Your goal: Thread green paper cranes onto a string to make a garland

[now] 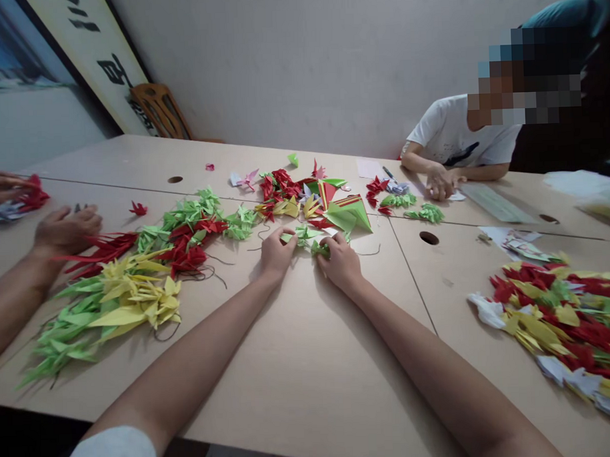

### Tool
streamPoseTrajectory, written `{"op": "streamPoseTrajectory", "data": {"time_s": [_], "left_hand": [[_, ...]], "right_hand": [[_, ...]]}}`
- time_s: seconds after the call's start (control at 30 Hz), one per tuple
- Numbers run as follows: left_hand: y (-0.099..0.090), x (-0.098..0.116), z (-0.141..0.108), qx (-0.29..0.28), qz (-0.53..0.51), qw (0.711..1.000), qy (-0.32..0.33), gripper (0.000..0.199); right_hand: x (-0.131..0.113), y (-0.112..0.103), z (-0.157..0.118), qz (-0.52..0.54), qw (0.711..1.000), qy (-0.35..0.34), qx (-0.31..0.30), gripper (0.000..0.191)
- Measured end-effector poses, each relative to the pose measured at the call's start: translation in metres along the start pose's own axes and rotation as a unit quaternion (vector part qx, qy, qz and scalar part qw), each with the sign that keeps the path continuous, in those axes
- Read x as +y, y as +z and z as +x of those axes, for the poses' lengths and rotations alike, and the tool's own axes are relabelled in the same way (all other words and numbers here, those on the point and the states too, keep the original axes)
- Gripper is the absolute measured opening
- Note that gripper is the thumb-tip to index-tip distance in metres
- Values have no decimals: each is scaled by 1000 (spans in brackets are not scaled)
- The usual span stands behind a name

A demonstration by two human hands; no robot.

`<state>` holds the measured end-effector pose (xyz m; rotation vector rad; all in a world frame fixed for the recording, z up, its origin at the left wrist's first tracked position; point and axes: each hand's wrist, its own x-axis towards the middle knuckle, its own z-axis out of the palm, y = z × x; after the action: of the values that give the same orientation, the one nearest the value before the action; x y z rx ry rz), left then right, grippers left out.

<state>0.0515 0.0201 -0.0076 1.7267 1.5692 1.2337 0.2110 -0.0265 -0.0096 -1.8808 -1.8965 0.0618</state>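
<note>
1. Light green folded paper lies just above the table, between the person's 2 hands, near the middle of the view.
2. Left hand has its fingertips closed on the left end of that paper, with the forearm resting low over the table.
3. Right hand pinches a darker green piece, thumb and fingers together on it, just beside the light green paper.
4. Beyond the 2 hands sits a loose pile: red folded pieces, yellow folded pieces and a large green folded sheet with red and yellow striped edges.
5. Dark thread trails across the table to the left of the hands, beside red and green bunches.
6. Nearer the left edge, a yellow bunch lies against a long green bunch; another person's hand is close to red strips.
7. Across the table, at the right, a person in a white shirt leans in, both hands low over a small white paper.
8. Lower right, a heaped mix of red, yellow, green and white folded paper covers the table's corner.
</note>
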Motion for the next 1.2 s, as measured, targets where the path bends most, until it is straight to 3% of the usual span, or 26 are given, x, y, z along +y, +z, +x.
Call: {"op": "streamPoseTrajectory", "data": {"time_s": [0.1,0.23,0.3,0.4,0.47,0.73,1.07,1.2], "left_hand": [[0,-2,-1,32,40,999,13,20],[-1,5,-7,95,82,987,105,31],[0,10,-12,44,74,984,159,24],[3,14,-18,-118,28,968,220,17],[6,13,-19,-172,-2,957,235,18],[10,3,-9,-162,-35,971,174,10],[11,-1,-5,-95,-113,983,107,17],[6,5,-9,-51,-52,989,127,12]], "right_hand": [[0,0,-1,7,1000,5,16,22],[-1,0,-1,16,999,5,30,22],[-1,0,-2,16,999,-4,32,21],[0,2,-1,22,999,-23,34,18],[1,3,-1,30,998,-34,35,16],[1,5,2,98,993,-58,9,8],[4,4,2,135,984,-109,-25,32],[6,8,4,142,985,-99,-14,30]]}}
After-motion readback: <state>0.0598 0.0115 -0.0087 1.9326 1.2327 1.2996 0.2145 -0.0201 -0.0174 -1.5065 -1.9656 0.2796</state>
